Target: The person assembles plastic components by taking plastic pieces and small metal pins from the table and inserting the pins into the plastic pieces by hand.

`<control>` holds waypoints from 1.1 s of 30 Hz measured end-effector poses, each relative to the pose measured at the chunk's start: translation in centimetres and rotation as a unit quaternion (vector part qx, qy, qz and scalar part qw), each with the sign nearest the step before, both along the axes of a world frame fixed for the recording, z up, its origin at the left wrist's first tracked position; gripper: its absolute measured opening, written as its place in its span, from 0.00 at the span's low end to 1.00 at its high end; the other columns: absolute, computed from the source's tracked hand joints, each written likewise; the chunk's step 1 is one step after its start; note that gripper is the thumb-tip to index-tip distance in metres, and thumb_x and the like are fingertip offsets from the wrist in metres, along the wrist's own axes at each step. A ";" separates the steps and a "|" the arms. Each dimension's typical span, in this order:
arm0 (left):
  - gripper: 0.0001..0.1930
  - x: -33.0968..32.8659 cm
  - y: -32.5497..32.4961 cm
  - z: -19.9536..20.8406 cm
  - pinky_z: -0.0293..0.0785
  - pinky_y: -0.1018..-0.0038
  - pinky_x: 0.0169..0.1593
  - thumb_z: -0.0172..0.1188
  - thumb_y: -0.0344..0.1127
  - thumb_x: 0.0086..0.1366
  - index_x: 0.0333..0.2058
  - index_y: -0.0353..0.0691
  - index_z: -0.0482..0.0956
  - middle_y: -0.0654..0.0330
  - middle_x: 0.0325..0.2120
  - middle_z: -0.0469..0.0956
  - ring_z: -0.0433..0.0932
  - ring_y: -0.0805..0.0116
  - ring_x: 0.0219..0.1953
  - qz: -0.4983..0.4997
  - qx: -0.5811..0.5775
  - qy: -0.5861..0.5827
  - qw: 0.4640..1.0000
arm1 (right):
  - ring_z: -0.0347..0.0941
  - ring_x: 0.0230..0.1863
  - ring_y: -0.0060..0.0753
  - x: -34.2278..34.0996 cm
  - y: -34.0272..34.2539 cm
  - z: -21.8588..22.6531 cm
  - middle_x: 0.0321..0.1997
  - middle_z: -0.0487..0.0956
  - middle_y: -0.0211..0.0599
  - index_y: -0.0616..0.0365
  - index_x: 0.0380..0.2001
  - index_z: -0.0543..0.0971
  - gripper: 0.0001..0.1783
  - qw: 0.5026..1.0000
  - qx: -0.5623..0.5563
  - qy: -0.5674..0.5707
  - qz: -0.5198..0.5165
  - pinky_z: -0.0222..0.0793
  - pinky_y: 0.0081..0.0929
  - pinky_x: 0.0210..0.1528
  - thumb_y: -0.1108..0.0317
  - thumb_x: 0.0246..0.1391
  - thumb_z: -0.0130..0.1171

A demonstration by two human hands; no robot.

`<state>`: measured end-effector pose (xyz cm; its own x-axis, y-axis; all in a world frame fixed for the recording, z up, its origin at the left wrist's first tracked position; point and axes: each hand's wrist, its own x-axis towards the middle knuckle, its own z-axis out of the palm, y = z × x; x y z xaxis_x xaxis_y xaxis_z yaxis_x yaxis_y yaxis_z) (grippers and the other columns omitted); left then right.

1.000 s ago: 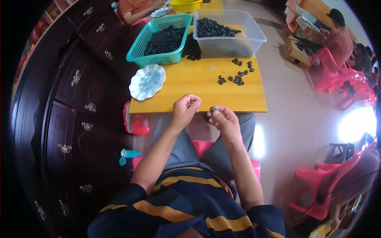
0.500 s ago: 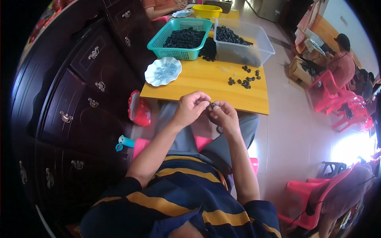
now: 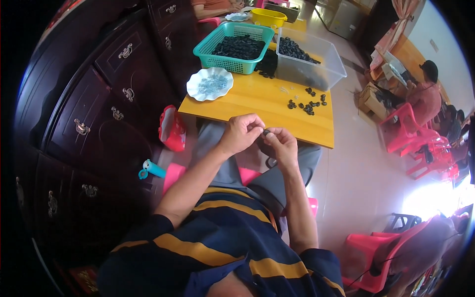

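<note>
Just past the table's near edge, over my lap, my two hands meet at the fingertips. My right hand (image 3: 282, 144) pinches a small round black piece (image 3: 266, 132) between thumb and forefinger. Against its left side, my left hand (image 3: 241, 133) has thumb and forefinger pressed together; whatever they hold is too small to make out. Several similar black pieces (image 3: 310, 107) lie loose on the right of the yellow wooden table (image 3: 257, 101), near a few tiny clear bits (image 3: 284, 90). A white scalloped plate (image 3: 194, 92) at the left holds many small clear pieces (image 3: 213, 82).
A teal basket (image 3: 226, 63) and a clear plastic bin (image 3: 316, 75), both holding black pieces, stand at the back. Dark cabinets (image 3: 104, 84) line the left. A red bag (image 3: 172, 133) and teal bottle (image 3: 155, 169) are beside my left leg. Other people sit on pink chairs (image 3: 403, 126).
The view has shifted slightly, so the table and containers sit a little differently in the picture. My hands keep nearly the same pose around the black piece.
</note>
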<state>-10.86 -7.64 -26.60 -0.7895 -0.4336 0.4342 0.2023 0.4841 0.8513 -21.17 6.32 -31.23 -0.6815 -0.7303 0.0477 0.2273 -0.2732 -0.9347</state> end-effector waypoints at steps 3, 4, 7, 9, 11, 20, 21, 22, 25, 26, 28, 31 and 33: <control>0.02 -0.1 -0.7 -0.7 0.76 0.78 0.32 0.61 0.23 0.59 0.32 0.32 0.80 0.61 0.24 0.81 0.80 0.77 0.27 -0.005 -0.006 -0.024 1.000 | 0.78 0.35 0.18 0.2 -0.1 -0.1 0.35 0.83 0.31 0.64 0.41 0.79 0.07 0.999 0.017 0.037 -0.015 0.72 0.15 0.39 0.74 0.60 0.61; 0.02 -0.1 -0.9 -0.9 0.75 0.80 0.33 0.61 0.23 0.60 0.33 0.33 0.80 0.63 0.25 0.81 0.78 0.80 0.27 -0.012 -0.004 -0.044 0.999 | 0.78 0.35 0.18 0.3 -0.2 -0.2 0.35 0.83 0.31 0.64 0.40 0.79 0.07 0.998 0.022 0.053 -0.025 0.72 0.15 0.40 0.75 0.60 0.61; 0.02 -0.1 -0.8 -1.1 0.75 0.77 0.32 0.62 0.24 0.58 0.31 0.32 0.81 0.60 0.24 0.82 0.78 0.77 0.27 -0.005 -0.043 -0.026 0.999 | 0.77 0.35 0.17 0.6 -0.2 -0.5 0.34 0.82 0.30 0.65 0.39 0.79 0.06 0.995 0.044 0.079 -0.042 0.72 0.15 0.40 0.76 0.59 0.61; 0.02 0.0 -0.7 -0.7 0.75 0.76 0.33 0.62 0.24 0.58 0.31 0.33 0.81 0.59 0.23 0.82 0.79 0.75 0.26 0.004 -0.059 -0.026 0.998 | 0.77 0.35 0.17 0.6 -0.4 -0.9 0.34 0.82 0.30 0.66 0.39 0.79 0.06 0.996 0.040 0.074 -0.039 0.72 0.15 0.40 0.76 0.59 0.61; 0.02 0.1 -0.6 -0.6 0.75 0.75 0.33 0.62 0.24 0.57 0.30 0.33 0.81 0.58 0.23 0.82 0.79 0.73 0.26 0.012 -0.075 -0.025 0.997 | 0.76 0.34 0.16 0.6 -0.4 -1.4 0.34 0.82 0.29 0.66 0.38 0.79 0.06 0.996 0.037 0.070 -0.037 0.72 0.15 0.40 0.76 0.58 0.62; 0.03 0.4 -0.9 -0.1 0.74 0.72 0.31 0.62 0.25 0.56 0.30 0.33 0.80 0.55 0.22 0.81 0.79 0.68 0.25 -0.003 -0.098 -0.030 0.995 | 0.74 0.32 0.14 0.9 -0.6 -1.3 0.32 0.81 0.27 0.64 0.38 0.80 0.05 0.998 0.055 -0.021 -0.009 0.70 0.13 0.38 0.76 0.59 0.62; 0.03 0.3 -1.0 0.0 0.74 0.72 0.31 0.62 0.25 0.56 0.30 0.33 0.80 0.55 0.22 0.80 0.79 0.67 0.25 -0.009 -0.119 -0.021 0.993 | 0.74 0.32 0.14 1.2 -0.6 -0.9 0.32 0.81 0.27 0.64 0.38 0.80 0.05 0.999 0.047 -0.024 -0.004 0.70 0.13 0.38 0.76 0.59 0.61; 0.03 0.3 -1.2 0.2 0.74 0.71 0.31 0.62 0.24 0.56 0.30 0.33 0.80 0.54 0.22 0.80 0.79 0.66 0.24 -0.016 -0.139 -0.011 0.990 | 0.74 0.32 0.14 1.5 -0.7 -0.6 0.31 0.81 0.27 0.64 0.38 0.79 0.05 0.999 0.040 -0.027 0.001 0.70 0.13 0.38 0.77 0.59 0.61; 0.03 0.1 -1.5 1.0 0.76 0.69 0.33 0.61 0.27 0.55 0.28 0.34 0.80 0.52 0.23 0.81 0.82 0.62 0.26 -0.051 -0.133 -0.032 0.989 | 0.74 0.32 0.14 1.0 -0.4 -0.8 0.32 0.81 0.27 0.64 0.39 0.79 0.05 1.000 0.021 -0.020 0.005 0.70 0.14 0.39 0.77 0.60 0.61; 0.03 0.0 -1.6 1.3 0.76 0.69 0.33 0.61 0.27 0.55 0.28 0.34 0.80 0.52 0.23 0.81 0.82 0.62 0.26 -0.051 -0.132 -0.031 0.989 | 0.74 0.33 0.14 0.9 -0.4 -0.9 0.34 0.82 0.29 0.63 0.40 0.78 0.06 1.000 0.016 -0.020 0.005 0.70 0.13 0.38 0.76 0.60 0.60; 0.04 0.1 -2.0 1.7 0.77 0.70 0.35 0.62 0.28 0.56 0.30 0.35 0.81 0.54 0.24 0.82 0.82 0.65 0.27 -0.077 -0.051 -0.034 0.995 | 0.74 0.34 0.14 0.7 -0.4 -0.6 0.35 0.82 0.29 0.62 0.41 0.78 0.06 1.000 -0.003 0.001 0.012 0.69 0.13 0.38 0.75 0.61 0.60; 0.05 -0.1 -2.0 1.3 0.77 0.74 0.37 0.62 0.27 0.58 0.33 0.34 0.83 0.59 0.24 0.83 0.81 0.72 0.29 -0.088 0.011 -0.044 0.995 | 0.74 0.34 0.14 0.9 -0.3 0.2 0.36 0.82 0.29 0.62 0.41 0.78 0.06 0.999 -0.035 0.020 0.011 0.69 0.12 0.38 0.74 0.62 0.60; 0.05 -0.1 -2.0 1.4 0.77 0.76 0.37 0.62 0.27 0.59 0.34 0.34 0.83 0.61 0.25 0.83 0.81 0.74 0.30 -0.092 0.054 -0.047 0.993 | 0.74 0.35 0.13 1.1 -0.2 0.9 0.36 0.82 0.29 0.61 0.42 0.78 0.06 0.999 -0.050 0.019 0.004 0.68 0.11 0.38 0.74 0.62 0.60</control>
